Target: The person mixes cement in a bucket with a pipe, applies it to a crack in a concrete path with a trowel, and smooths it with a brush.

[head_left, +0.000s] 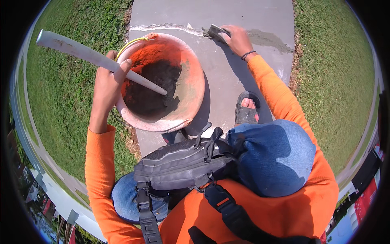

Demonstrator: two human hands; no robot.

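Note:
My left hand (109, 79) is closed around a long white plastic pipe (77, 52), right against the rim of an orange bucket (194, 77). The pipe slants down into the bucket, its lower end by the wet grey mortar (154, 87) inside. A yellow cord handle (129, 45) loops at the bucket's rim near my fingers. In my right hand (239, 40) is a small flat trowel (217, 32), its blade tilted at the pavement; its handle is hidden by my fingers. Beside the blade sits a dab of mortar, at a pale crack line (170, 27). Smeared mortar (268, 40) lies right of the hand.
The grey concrete path (211, 12) runs away from me between grass on the left (73, 93) and grass on the right (337, 73). My sandalled foot (248, 107) stands right of the bucket. A black waist bag (185, 164) lies across my lap, beside my jeans-clad knee (276, 158).

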